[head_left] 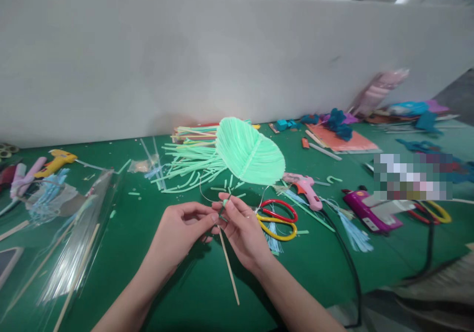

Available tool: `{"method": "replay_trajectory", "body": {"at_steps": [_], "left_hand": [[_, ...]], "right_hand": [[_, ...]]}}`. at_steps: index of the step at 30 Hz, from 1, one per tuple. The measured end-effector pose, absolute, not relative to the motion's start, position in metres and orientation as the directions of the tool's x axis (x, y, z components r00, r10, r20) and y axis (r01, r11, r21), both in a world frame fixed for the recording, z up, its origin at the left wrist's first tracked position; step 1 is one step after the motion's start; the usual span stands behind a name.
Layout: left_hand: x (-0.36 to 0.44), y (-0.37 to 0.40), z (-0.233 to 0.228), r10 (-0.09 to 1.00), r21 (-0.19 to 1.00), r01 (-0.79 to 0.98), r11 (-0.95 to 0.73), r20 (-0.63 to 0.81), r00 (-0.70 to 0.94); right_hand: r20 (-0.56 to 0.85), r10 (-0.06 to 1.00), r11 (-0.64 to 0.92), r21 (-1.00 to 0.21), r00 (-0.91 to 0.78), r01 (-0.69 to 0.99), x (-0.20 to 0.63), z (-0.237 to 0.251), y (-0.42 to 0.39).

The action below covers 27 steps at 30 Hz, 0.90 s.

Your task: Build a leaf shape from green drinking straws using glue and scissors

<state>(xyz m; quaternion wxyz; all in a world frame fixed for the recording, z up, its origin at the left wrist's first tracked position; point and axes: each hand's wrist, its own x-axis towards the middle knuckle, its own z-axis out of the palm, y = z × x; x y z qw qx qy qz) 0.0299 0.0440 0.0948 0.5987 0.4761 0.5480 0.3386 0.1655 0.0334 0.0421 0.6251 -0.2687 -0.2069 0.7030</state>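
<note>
While both hands met above the green felt table (177, 277), the person worked at the joint between a thin wooden stick (228, 268) and the stem of a large mint-green leaf made of ribbed strips (250, 157). The left hand (179, 233) pinched the joint from the left with thumb and forefinger, and the right hand (242, 231) was closed around the top of the stick, its fingertips pressing a small green wrap there. To do this step well, it seemed wise to keep the stick steady with one hand and to hold the wrap tight and even with the other, so that the leaf would not turn.

The leaf stood just beyond the fingers, on the far side, tilted a little to the right. The stick ran from the fingers toward the near side, slanting right. Red and yellow scissors (277, 218) lay just right of the right hand, and a pink glue gun (305, 190) farther right.
</note>
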Motion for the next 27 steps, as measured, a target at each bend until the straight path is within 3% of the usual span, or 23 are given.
{"method": "replay_trajectory", "body": {"at_steps": [8, 12, 17, 27], "left_hand": [[0.027, 0.047, 0.098, 0.924, 0.947, 0.176, 0.27, -0.306, 0.23], [0.026, 0.052, 0.1, 0.899, 0.931, 0.168, 0.323, -0.358, 0.252], [0.028, 0.054, 0.095, 0.885, 0.914, 0.122, 0.388, -0.406, 0.227], [0.03, 0.044, 0.087, 0.911, 0.927, 0.11, 0.36, -0.374, 0.175]], "right_hand": [[-0.128, 0.985, -0.171, -0.601, -0.117, -0.781, 0.166, 0.04, 0.032], [-0.128, 0.987, -0.159, -0.614, -0.101, -0.773, 0.166, 0.042, 0.032], [-0.155, 0.986, -0.15, -0.629, -0.066, -0.763, 0.164, 0.043, 0.033], [-0.152, 0.986, -0.151, -0.687, -0.063, -0.711, 0.163, 0.04, 0.033]]}}
